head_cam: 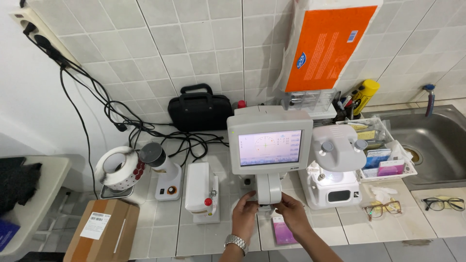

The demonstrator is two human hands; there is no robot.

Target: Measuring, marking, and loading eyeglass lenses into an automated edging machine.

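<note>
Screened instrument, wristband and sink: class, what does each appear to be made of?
Screened instrument: seemingly moulded plastic, smooth matt off-white casing. Wristband on the left hand: apparently metal, shiny silver links. Sink: likely stainless steel, brushed grey sheen.

Shot from a single head-worn camera, looking steeply down and forward over a tiled counter [160, 233] toward a tiled wall [194, 43]. Close enough to frame both hands, left hand [244, 212] and right hand [292, 214], low at centre, at the foot of a screen-topped instrument [270, 145]. Wide enough to take in a wall socket [29, 24] at far left and a steel sink [437, 138] at right, edges seemingly bowed by the lens. No second view to overlap.
</note>
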